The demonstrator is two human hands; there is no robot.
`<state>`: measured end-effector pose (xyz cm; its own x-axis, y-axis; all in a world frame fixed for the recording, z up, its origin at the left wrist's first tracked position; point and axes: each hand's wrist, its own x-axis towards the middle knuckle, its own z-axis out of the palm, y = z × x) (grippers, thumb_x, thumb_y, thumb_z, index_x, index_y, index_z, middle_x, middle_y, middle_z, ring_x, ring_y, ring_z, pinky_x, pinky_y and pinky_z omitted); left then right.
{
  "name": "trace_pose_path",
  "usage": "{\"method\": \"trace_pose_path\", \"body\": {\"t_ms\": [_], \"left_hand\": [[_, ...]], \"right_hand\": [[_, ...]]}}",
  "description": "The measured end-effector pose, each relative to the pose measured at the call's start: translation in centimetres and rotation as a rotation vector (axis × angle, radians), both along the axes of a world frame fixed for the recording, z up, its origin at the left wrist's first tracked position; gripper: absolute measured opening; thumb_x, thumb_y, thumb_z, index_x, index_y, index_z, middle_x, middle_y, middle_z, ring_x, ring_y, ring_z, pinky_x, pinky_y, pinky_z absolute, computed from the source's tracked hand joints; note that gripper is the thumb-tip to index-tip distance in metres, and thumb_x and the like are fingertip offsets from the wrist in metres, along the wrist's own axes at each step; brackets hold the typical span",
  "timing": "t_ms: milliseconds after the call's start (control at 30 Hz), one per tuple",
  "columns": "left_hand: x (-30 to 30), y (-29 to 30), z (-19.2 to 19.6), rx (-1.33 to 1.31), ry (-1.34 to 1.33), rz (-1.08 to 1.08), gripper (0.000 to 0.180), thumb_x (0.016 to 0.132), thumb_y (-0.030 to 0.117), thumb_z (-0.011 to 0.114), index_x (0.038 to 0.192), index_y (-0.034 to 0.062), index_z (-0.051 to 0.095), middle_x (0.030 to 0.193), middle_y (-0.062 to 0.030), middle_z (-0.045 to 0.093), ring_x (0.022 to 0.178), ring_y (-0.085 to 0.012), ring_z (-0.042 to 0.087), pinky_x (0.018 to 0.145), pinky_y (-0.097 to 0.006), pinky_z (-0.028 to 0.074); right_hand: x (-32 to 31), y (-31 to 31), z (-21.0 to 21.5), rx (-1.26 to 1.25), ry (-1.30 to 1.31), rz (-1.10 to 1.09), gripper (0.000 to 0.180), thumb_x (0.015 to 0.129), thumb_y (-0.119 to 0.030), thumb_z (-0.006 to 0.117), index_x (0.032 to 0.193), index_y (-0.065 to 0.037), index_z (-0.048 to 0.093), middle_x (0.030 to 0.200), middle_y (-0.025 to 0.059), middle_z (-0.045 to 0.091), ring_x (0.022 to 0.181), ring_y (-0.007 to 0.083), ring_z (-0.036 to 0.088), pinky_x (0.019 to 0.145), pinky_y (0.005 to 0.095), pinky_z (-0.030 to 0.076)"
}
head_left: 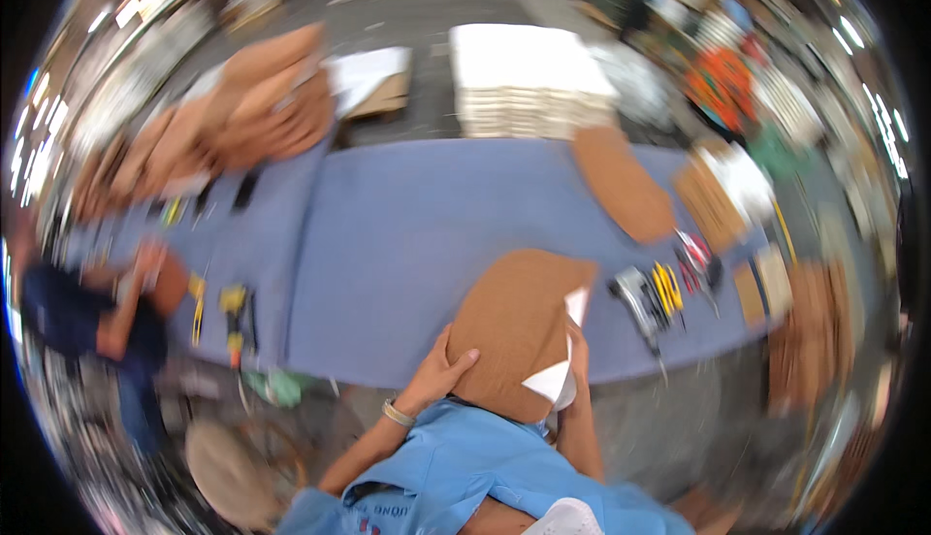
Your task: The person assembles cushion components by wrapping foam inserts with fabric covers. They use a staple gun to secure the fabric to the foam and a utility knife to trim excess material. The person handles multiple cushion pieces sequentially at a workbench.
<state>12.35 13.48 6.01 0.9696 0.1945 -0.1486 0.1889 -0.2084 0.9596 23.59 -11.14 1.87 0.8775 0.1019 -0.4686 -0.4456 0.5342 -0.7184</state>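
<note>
Against my front I hold a brown fabric-covered panel (514,326) with one rounded end, tilted over the near edge of the table. My left hand (441,372) grips its left side, thumb on top and the other fingers underneath. My right hand (579,365) clasps the opposite edge, its fingers partly hidden behind the panel. White material (550,380) shows along that right edge where the brown cover is folded or pulled back. To the right of the panel lie a silver staple gun (637,300) and yellow-handled tools (667,288).
The table (407,225) has a blue-grey cover. A curved brown piece (624,186) lies at its far right, near red-handled tools (696,261). Brown pieces (242,108) are heaped far left; a white stack (529,74) stands beyond. Another person (102,307) works at left.
</note>
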Motion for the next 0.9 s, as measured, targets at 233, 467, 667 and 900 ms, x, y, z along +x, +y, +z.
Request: {"method": "trace_pose_path", "body": {"t_ms": [233,467,667,900], "left_hand": [[-6.3,9.5,14.1,0.053,-0.365,0.367,0.043,0.098,0.033,0.066,0.132,0.0068,0.065,0.137,-0.0195,0.064,0.126,-0.0343,0.062,0.108,-0.040,0.049],[-5.1,13.6,14.6,0.162,-0.226,0.580,0.038,0.102,0.034,0.049,0.105,0.0061,0.075,0.105,-0.0109,0.075,0.099,-0.0283,0.070,0.093,-0.037,0.053],[0.1,13.4,13.6,-0.075,-0.424,0.618,0.042,0.106,0.037,0.045,0.116,0.0086,0.075,0.117,-0.0124,0.075,0.110,-0.0286,0.069,0.098,-0.038,0.051],[5.0,2.2,5.8,0.014,-0.597,0.617,0.060,0.113,0.043,0.030,0.163,0.0099,0.031,0.157,-0.0192,0.046,0.142,-0.0328,0.046,0.120,-0.042,0.033]], "right_hand": [[-7.7,4.0,8.2,-0.410,-0.097,0.643,0.041,0.101,-0.029,0.063,0.130,0.000,0.059,0.119,0.0142,0.066,0.103,0.0243,0.069,0.084,0.0396,0.059],[-3.2,8.2,7.9,-0.905,-0.748,0.806,0.039,0.091,-0.006,0.073,0.125,-0.005,0.054,0.111,0.0109,0.062,0.095,0.0208,0.066,0.071,0.0371,0.057],[-1.3,13.4,14.2,-0.941,-1.428,0.656,0.052,0.091,-0.001,0.070,0.140,-0.004,0.053,0.132,0.0154,0.060,0.108,0.0263,0.064,0.096,0.0423,0.052],[6.6,11.4,7.5,-0.279,-0.893,0.633,0.053,0.100,-0.041,0.065,0.130,0.002,0.058,0.123,0.0174,0.065,0.106,0.0286,0.069,0.086,0.0420,0.058]]}}
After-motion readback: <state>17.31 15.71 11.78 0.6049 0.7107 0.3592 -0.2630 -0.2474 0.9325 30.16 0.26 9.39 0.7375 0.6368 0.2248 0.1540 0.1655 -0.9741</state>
